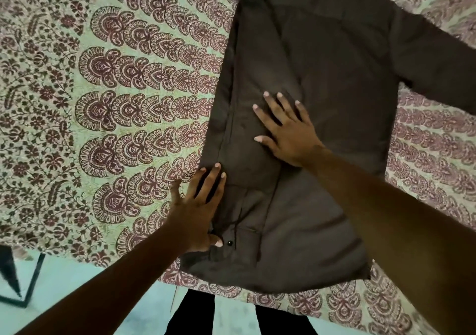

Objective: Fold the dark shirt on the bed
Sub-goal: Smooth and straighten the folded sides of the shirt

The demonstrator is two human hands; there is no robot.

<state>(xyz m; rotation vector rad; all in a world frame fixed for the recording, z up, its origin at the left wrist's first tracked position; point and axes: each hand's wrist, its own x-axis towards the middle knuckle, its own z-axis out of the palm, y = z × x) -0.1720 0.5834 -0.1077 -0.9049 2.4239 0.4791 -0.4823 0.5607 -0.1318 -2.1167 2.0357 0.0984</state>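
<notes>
Head view, A: seeing dark shirt [322,103] spread on bed [103,103], near end right at the bed's near edge. Looks folded in on the left side; right sleeve [438,72] out flat toward the right, not yet folded
B: grips?
A: both apart, clamped on nothing. Left grip [198,206] laid straight-fingered along the folded left edge, thumb beside a button [229,243]. Right grip [286,131] splayed flat mid-shirt, pressing down
B: risks?
A: probably lifting the left grip too soon and losing the fold. Also dragging toward the near edge, could pull that end off onto the floor [77,283]. Smooth-looking cloth, likely to slide on the bed
B: room?
A: plenty of bare bed to the left and far side; enough on the right for swinging the sleeve in. Tight only at the near edge
</notes>
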